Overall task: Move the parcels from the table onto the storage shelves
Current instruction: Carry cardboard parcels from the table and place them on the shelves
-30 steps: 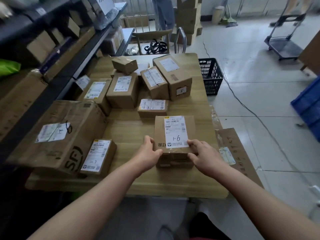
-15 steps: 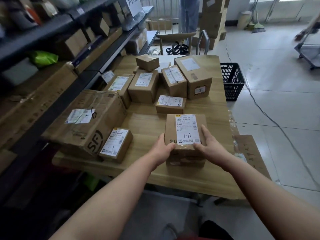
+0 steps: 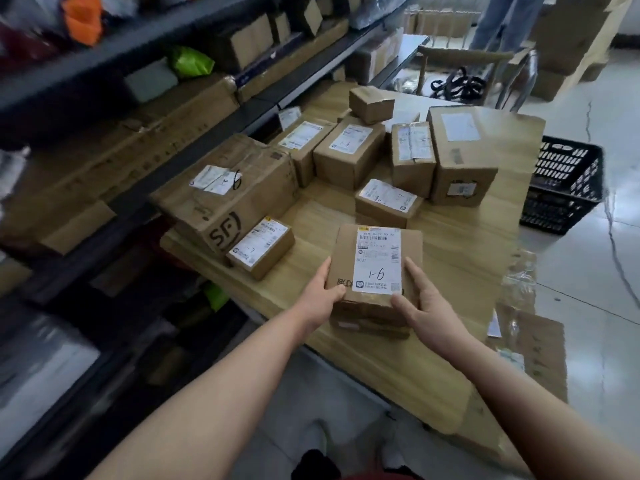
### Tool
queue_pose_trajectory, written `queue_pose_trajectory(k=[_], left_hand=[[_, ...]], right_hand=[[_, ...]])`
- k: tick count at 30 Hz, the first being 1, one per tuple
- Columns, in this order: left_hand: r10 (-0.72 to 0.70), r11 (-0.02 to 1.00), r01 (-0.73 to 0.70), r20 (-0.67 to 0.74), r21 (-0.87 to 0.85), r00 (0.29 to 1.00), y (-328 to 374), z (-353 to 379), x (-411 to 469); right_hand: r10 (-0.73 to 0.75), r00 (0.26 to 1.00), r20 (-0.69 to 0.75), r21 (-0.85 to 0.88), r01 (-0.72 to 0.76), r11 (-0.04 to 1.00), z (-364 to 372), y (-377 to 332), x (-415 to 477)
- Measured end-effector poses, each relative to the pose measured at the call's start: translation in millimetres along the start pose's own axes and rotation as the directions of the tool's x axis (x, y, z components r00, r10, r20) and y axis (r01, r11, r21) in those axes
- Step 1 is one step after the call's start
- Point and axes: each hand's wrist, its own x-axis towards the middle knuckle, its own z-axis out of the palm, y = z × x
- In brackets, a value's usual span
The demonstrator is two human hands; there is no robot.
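Parcel (image 3: 341, 258) label (image 3: 377, 259) up (marked 1-6), long axis roughly away; left hand (image 3: 320, 294), right hand (image 3: 426, 304) grasp sides.

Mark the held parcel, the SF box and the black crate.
held parcel (image 3: 377, 261), head view, middle of its white label.
SF box (image 3: 256, 168), head view, bare cardboard of its top face.
black crate (image 3: 562, 188), head view, lattice side wall.

Parcel sorting depot: labelled cartons (image 3: 349, 152) crowd a wooden table (image 3: 460, 244) at centre frame, stocked steel shelves (image 3: 145, 39) upper left, black crate (image 3: 562, 188) right.
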Motion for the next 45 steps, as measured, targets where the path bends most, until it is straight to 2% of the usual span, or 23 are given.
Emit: queue_pose_trajectory(k=[3, 6, 11, 15, 22, 31, 36, 41, 45], left_hand=[[-0.033, 0.995, 0.020, -0.133, -0.094, 0.991, -8.6, -7.6, -26.5], [-0.067, 0.987, 0.024, -0.271, -0.157, 0.960, -19.2, -21.8, -57.0], [-0.164, 0.973, 0.061, -0.485, -0.222, 0.859, -46.7, -47.9, -122.1], [-0.225, 0.954, 0.040, -0.622, -0.297, 0.750, -76.7, -65.4, -191.2], [-0.344, 0.906, -0.043, -0.795, -0.420, 0.500, -133.4, -83.8, -327.0], [-0.471, 0.853, -0.126, -0.851, -0.506, 0.230, -218.4, -104.7, -531.8], [-0.504, 0.843, -0.184, -0.862, -0.505, 0.057, -263.2, -106.2, -646.0], [-0.592, 0.800, -0.230, -0.793, -0.554, -0.146, -303.4, -89.5, -747.5], [-0.658, 0.753, -0.279, -0.699, -0.597, -0.280, -332.1, -78.9, -812.4]], right_hand=[[-0.102, 0.987, 0.127, -0.075, 0.112, 0.991, -0.6, -13.8, 5.2], [-0.189, 0.943, 0.273, -0.118, 0.228, 0.967, 12.5, -32.8, 11.2], [-0.260, 0.832, 0.490, -0.160, 0.379, 0.912, 61.8, -66.9, 2.7], [-0.340, 0.682, 0.648, -0.137, 0.543, 0.828, 110.6, -101.6, -27.9], [-0.419, 0.382, 0.824, 0.013, 0.726, 0.688, 201.1, -160.9, -120.6], [-0.440, 0.087, 0.894, 0.193, 0.811, 0.553, 325.6, -206.9, -308.0], [-0.451, -0.082, 0.889, 0.338, 0.781, 0.526, 388.9, -223.5, -427.1], [-0.385, -0.267, 0.883, 0.439, 0.758, 0.483, 436.6, -236.1, -540.2], [-0.330, -0.419, 0.846, 0.530, 0.727, 0.437, 469.0, -247.2, -618.3]])
